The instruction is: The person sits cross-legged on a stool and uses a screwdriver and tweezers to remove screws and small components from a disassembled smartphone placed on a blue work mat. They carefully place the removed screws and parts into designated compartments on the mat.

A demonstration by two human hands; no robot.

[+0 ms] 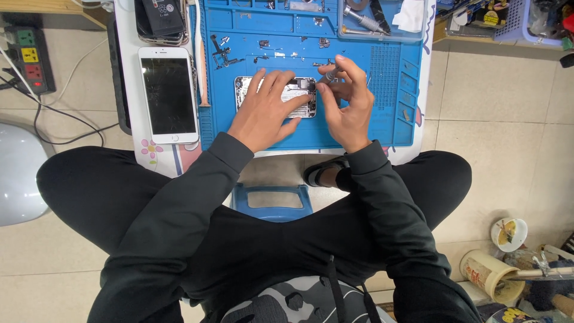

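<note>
An opened phone body (297,91) lies on the blue repair mat (359,128), its inner parts facing up. My left hand (267,110) lies flat on it, fingers spread, pressing it down. My right hand (347,103) is just right of the phone, its fingers closed around a small silver screwdriver (330,75) whose tip points at the phone's upper right corner. Small screws and metal brackets (224,52) lie scattered on the mat above the phone.
A white phone screen panel (168,94) lies left of the mat, with a stack of dark phones (160,21) beyond it. A tray with tools (382,18) sits at the mat's top right. A power strip (27,57) and cables lie on the floor at left; cups (493,272) stand at lower right.
</note>
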